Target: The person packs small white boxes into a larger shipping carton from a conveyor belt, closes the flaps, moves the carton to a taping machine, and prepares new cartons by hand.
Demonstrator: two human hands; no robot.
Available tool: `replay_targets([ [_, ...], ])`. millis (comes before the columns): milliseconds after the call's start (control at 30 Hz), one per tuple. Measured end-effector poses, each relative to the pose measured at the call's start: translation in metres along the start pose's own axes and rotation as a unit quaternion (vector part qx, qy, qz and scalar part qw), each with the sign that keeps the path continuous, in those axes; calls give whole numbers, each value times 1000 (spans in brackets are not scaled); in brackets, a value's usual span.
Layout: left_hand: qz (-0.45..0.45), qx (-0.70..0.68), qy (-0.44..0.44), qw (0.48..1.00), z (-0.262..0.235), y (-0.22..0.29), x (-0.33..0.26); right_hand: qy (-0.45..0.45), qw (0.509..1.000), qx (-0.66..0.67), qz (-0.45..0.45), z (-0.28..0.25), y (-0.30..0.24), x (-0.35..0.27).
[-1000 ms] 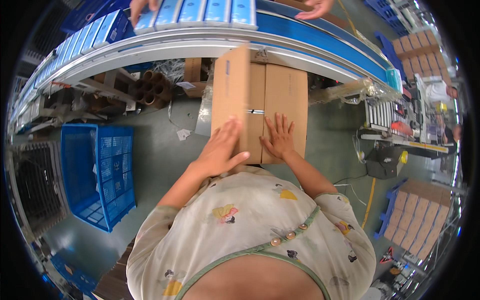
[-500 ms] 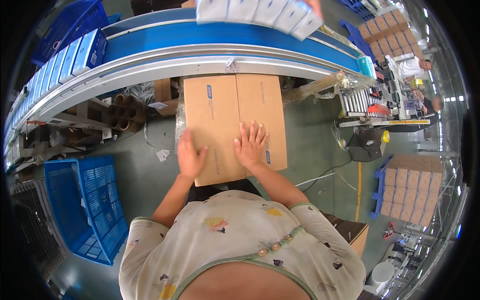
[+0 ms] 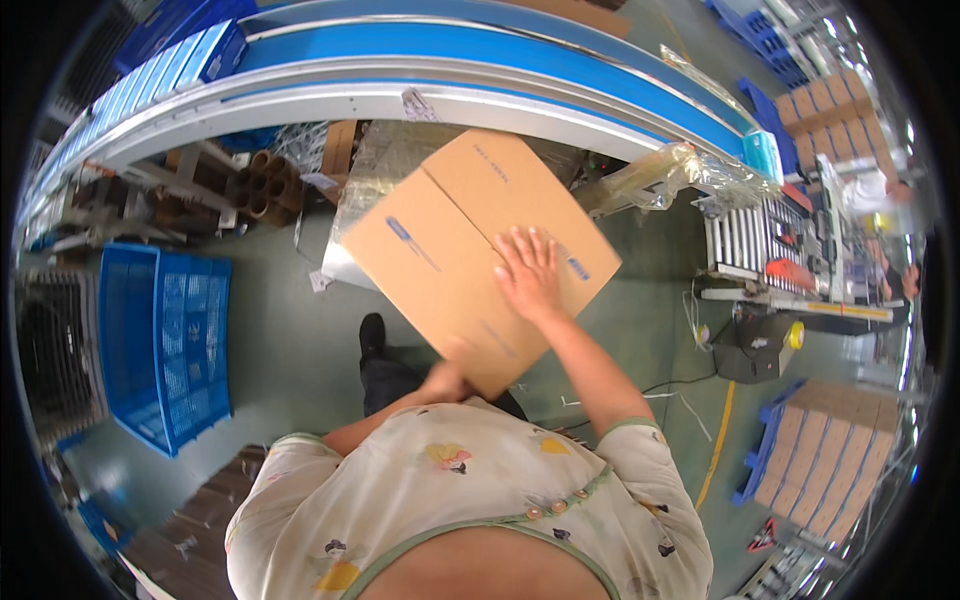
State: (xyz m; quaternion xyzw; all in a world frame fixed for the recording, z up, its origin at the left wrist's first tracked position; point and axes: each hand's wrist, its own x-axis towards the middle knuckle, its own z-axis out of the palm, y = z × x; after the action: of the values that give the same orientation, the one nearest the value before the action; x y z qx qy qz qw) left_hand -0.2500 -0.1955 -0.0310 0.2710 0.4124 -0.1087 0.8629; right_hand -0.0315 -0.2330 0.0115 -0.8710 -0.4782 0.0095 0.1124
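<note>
A brown cardboard box point(image 3: 450, 240) with its flaps folded shut hangs tilted in front of me, below the blue conveyor belt point(image 3: 480, 50). My right hand point(image 3: 528, 275) lies flat on its top, fingers spread. My left hand point(image 3: 445, 380) grips the box's near lower edge from beneath, partly hidden by the cardboard. My dark shoe point(image 3: 372, 335) shows on the floor under the box.
A blue plastic crate point(image 3: 165, 340) stands on the floor at left. Cardboard tubes point(image 3: 255, 185) lie under the conveyor. A roller table point(image 3: 760, 240) with clear plastic film is at right, stacked cartons on a blue pallet point(image 3: 825, 455) lower right. Blue boxes point(image 3: 150, 85) ride the belt.
The box has been turned and tilted, lifted toward me. My left hand moved from its top down to the near edge; my right hand stayed on top.
</note>
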Motion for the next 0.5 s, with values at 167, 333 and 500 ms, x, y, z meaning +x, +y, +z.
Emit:
replay_targets([
  [167, 239, 565, -96, 784, 76, 79, 17, -38, 991, 0, -125, -21, 82, -27],
  [333, 256, 586, 419, 644, 61, 186, 84, -18, 992, 23, -127, -24, 90, -32],
  [500, 258, 556, 457, 644, 48, 175, 90, 114, 973, 47, 194, -55, 116, -55],
])
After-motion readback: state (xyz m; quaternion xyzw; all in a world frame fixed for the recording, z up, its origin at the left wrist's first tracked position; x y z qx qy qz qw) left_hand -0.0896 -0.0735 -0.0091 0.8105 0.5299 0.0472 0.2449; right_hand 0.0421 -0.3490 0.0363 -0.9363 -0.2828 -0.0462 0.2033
